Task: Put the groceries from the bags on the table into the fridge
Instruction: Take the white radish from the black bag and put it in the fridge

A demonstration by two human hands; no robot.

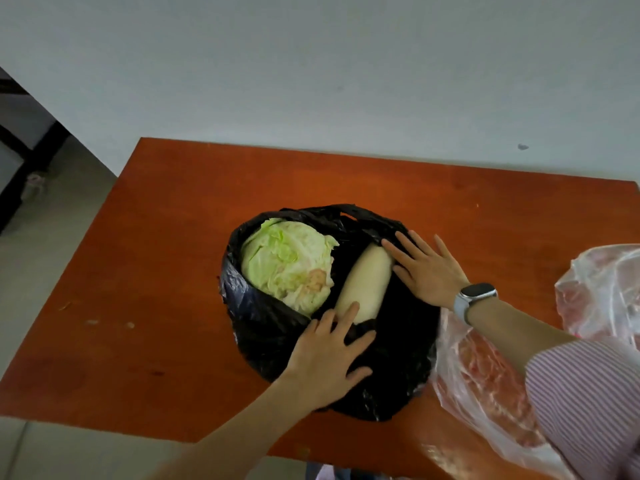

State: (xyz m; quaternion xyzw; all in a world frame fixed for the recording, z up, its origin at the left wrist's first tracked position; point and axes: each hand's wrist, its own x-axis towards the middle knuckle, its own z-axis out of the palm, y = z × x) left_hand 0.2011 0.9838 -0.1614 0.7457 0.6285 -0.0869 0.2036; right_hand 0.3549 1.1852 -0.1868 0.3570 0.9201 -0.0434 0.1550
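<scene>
A black plastic bag (391, 362) lies open in the middle of the orange-brown table (166, 258). Inside it sit a pale green cabbage (287, 261) on the left and a long white radish (363, 282) beside it on the right. My left hand (329, 358) rests flat on the bag's near side, fingers spread, one fingertip touching the radish's near end. My right hand (426, 268), with a watch on the wrist, lies spread on the bag's right side against the radish's far end. Neither hand grips anything.
A clear plastic bag of pinkish meat (485, 382) lies at the table's right, partly under my right arm, and more clear bag (606, 292) sits at the right edge. A white wall stands behind the table. Grey floor and dark furniture (20, 161) are on the left.
</scene>
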